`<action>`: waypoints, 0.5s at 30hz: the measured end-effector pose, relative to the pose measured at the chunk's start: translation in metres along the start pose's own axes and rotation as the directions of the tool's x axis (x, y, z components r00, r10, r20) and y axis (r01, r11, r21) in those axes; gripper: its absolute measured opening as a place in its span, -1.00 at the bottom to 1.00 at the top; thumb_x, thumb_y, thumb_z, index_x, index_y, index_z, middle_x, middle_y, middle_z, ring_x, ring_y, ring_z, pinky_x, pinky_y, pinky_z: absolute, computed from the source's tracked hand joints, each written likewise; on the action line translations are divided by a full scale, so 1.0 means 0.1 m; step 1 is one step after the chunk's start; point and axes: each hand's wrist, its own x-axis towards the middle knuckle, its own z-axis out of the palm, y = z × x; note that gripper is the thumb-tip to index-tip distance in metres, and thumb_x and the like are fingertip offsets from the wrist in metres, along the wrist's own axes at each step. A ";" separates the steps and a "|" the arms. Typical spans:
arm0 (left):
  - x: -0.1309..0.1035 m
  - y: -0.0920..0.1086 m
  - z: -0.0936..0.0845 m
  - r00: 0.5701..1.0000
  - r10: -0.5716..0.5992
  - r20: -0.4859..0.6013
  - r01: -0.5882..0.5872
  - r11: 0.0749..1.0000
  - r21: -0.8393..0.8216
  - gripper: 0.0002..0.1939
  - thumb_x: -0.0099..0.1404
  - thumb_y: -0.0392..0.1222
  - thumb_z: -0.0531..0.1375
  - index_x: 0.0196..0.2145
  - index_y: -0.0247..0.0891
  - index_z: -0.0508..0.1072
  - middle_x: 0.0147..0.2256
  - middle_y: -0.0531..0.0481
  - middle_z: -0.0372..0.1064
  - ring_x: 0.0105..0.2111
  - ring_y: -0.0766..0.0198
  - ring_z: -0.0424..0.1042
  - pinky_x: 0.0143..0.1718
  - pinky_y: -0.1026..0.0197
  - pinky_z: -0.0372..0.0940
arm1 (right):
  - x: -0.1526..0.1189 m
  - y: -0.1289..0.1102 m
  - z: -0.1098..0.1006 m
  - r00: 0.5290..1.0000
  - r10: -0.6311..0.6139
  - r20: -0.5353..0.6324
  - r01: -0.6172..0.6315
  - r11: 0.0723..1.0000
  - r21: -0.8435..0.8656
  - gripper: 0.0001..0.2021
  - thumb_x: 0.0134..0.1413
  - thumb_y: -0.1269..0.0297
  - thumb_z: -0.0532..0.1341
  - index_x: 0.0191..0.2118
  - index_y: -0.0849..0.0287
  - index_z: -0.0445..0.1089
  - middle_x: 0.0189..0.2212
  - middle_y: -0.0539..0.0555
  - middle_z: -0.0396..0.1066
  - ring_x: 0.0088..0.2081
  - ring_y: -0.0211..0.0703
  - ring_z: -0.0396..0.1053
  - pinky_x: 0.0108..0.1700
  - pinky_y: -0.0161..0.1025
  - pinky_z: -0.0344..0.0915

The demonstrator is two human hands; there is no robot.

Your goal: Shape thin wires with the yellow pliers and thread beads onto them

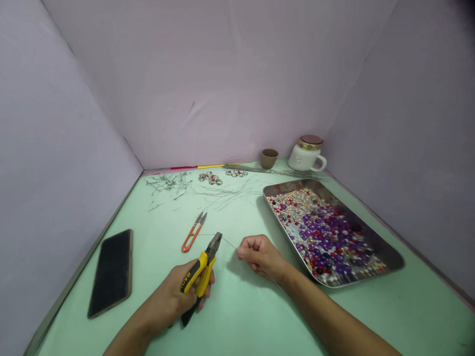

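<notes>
My left hand [178, 294] is wrapped round the yellow and black handles of a pair of pliers [206, 267]. The metal jaws point up and to the right, with a thin wire [229, 242] at their tip. That wire runs from the jaws down to my right hand [261, 256], whose thumb and forefinger pinch its end. Another thin length stretches left from the jaws toward orange-handled thread snips [194, 232], which lie on the table just beyond the pliers. How firmly the jaws close on the wire is too small to tell.
A metal tray [364, 223] of mixed beads lies to the right. A dark phone [111, 273] rests at the left. Toward the back are wire scraps [169, 183], beaded pieces [210, 178], loose wires [230, 194], a small brown cup [268, 158] and a lidded white mug [304, 157].
</notes>
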 end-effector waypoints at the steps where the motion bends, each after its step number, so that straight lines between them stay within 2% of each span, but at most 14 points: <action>1: 0.00 0.02 0.01 1.000 -0.007 -0.012 0.007 1.000 0.020 -0.85 0.09 -0.33 0.03 -0.32 -0.28 0.26 -0.45 0.04 0.24 -0.52 0.36 0.23 -0.49 0.29 0.18 | 0.00 0.01 0.00 1.000 -0.002 -0.002 0.002 1.000 -0.002 -0.70 -0.23 0.11 0.27 -0.60 0.25 0.25 -0.87 -0.17 0.08 -0.83 -0.50 -0.12 -0.79 -0.47 -0.20; 4: -0.01 0.08 0.06 0.993 -0.067 -0.100 0.079 0.989 0.123 -0.68 -0.05 -0.48 -0.04 -0.31 -0.27 0.27 -0.47 0.06 0.24 -0.52 0.37 0.23 -0.49 0.31 0.18 | 0.01 0.02 -0.01 1.000 -0.003 -0.013 0.003 1.000 -0.008 -0.70 -0.22 0.10 0.27 -0.60 0.24 0.25 -0.87 -0.17 0.08 -0.83 -0.50 -0.11 -0.78 -0.47 -0.19; 7: -0.03 0.08 0.11 0.969 -0.032 -0.243 0.104 0.951 0.291 -0.51 -0.10 -0.52 -0.08 -0.19 -0.26 0.28 -0.43 0.04 0.26 -0.44 0.31 0.27 -0.40 0.29 0.21 | 0.01 0.03 -0.01 1.000 -0.009 -0.021 0.008 1.000 -0.005 -0.69 -0.23 0.09 0.27 -0.59 0.24 0.25 -0.86 -0.17 0.08 -0.82 -0.49 -0.11 -0.79 -0.47 -0.19; 9: -0.03 0.03 0.15 0.945 0.058 -0.321 0.094 0.894 0.438 -0.41 -0.08 -0.53 -0.07 -0.05 -0.24 0.22 -0.29 -0.03 0.29 -0.28 0.24 0.29 -0.23 0.22 0.21 | 0.02 0.03 0.00 1.000 -0.009 -0.025 0.009 1.000 -0.008 -0.69 -0.23 0.08 0.27 -0.59 0.24 0.26 -0.86 -0.17 0.07 -0.82 -0.49 -0.11 -0.79 -0.47 -0.19; 11: -0.01 -0.03 0.19 0.916 0.109 -0.386 0.141 0.813 0.565 -0.32 -0.07 -0.54 -0.06 0.06 -0.24 0.12 -0.11 -0.12 0.24 -0.10 0.16 0.24 -0.08 0.15 0.14 | 0.02 0.02 0.01 1.000 0.000 -0.029 -0.001 1.000 -0.017 -0.69 -0.23 0.08 0.26 -0.59 0.24 0.25 -0.87 -0.18 0.06 -0.83 -0.49 -0.12 -0.79 -0.46 -0.20; 13: 0.01 -0.08 0.23 0.885 0.111 -0.452 0.232 0.736 0.636 -0.26 -0.08 -0.56 -0.06 0.11 -0.27 0.04 -0.02 -0.18 0.16 -0.01 0.09 0.17 -0.03 0.09 0.10 | 0.02 0.00 0.03 0.999 0.015 -0.037 -0.017 0.999 -0.038 -0.69 -0.23 0.08 0.26 -0.59 0.23 0.23 -0.87 -0.18 0.06 -0.82 -0.50 -0.12 -0.79 -0.47 -0.21; 15: 0.02 -0.08 0.24 0.858 0.115 -0.501 0.280 0.713 0.642 -0.24 -0.10 -0.56 -0.06 0.12 -0.27 0.02 -0.01 -0.20 0.15 -0.01 0.08 0.17 -0.05 0.09 0.12 | 0.01 -0.02 0.05 0.999 0.018 -0.048 -0.021 0.998 -0.061 -0.68 -0.22 0.07 0.26 -0.59 0.23 0.22 -0.86 -0.18 0.07 -0.82 -0.50 -0.11 -0.78 -0.47 -0.21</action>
